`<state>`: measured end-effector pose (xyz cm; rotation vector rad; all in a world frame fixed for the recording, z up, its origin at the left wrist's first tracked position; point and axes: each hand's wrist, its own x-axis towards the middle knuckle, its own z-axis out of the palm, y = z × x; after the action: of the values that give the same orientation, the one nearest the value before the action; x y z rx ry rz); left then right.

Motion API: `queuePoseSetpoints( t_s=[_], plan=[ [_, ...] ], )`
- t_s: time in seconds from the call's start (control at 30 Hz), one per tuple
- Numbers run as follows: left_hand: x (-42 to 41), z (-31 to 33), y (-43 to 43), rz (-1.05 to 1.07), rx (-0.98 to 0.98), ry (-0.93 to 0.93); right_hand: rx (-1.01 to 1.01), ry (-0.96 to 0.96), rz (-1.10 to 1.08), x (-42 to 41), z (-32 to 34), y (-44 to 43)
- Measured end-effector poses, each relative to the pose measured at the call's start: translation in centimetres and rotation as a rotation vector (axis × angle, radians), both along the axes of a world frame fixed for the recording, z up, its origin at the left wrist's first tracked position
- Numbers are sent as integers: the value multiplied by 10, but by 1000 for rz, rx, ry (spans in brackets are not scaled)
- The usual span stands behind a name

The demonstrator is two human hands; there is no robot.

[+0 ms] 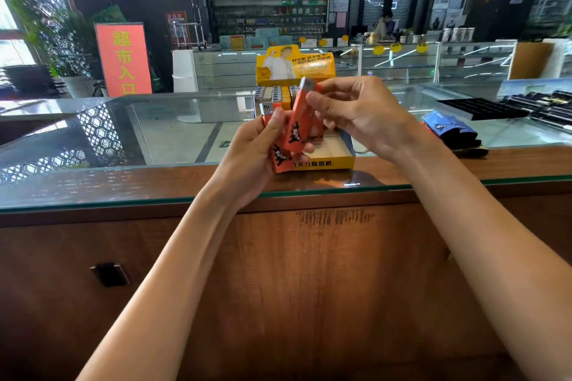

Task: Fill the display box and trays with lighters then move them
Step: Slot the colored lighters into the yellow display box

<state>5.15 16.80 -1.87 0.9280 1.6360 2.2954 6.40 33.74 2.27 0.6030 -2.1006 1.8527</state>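
A yellow display box (pixel 337 161) stands on the glass counter, its back rows filled with upright lighters (pixel 275 96) and its front slots bare. My left hand (pixel 253 151) grips a small bunch of orange lighters (pixel 280 159) just in front of the box. My right hand (pixel 362 114) pinches the top of one orange lighter (pixel 298 127) with a silver cap, tilted above the bunch. Blue lighters (pixel 445 125) lie loose on the counter to the right.
A black tray (pixel 483 108) with a grid of slots sits at the right, with rows of dark lighters (pixel 548 105) beyond it. The glass counter top (pixel 123 145) has a wooden front edge. An orange sign (pixel 123 59) and shop shelves stand behind.
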Motion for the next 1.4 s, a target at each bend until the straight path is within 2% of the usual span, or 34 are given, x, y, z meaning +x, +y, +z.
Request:
queuePoseSetpoints(
  t_s=[0.1,0.17,0.37,0.57,0.73,0.87,1.0,1.13,1.23,1.3,1.4],
  plan=[
    [0,0,-2,15,51,-40,-179,-17,-1,-5,5,19],
    [-1,-1,-2,58,59,-23,-163,25,-120,-7,7,29],
    [-2,-4,-4,156,67,39,210,166,-440,-19,-4,25],
    [-4,-4,-5,144,53,38,478,331,-539,-27,-6,16],
    [-3,-1,-5,50,72,-22,614,349,-544,-33,-7,9],
    [-3,0,-6,-51,99,-27,517,285,-578,-33,-11,11],
    [-4,-4,-7,-28,52,66,422,234,-609,-30,-15,11],
    [-4,-6,-6,45,9,147,451,265,-666,-27,-15,7],
    [-4,-6,-6,45,19,154,433,367,-719,-18,-17,6],
    [-5,-6,-4,44,22,147,376,381,-664,-8,-16,3],
    [-6,-6,-2,47,30,138,300,285,-441,4,-13,-3]
  ],
)
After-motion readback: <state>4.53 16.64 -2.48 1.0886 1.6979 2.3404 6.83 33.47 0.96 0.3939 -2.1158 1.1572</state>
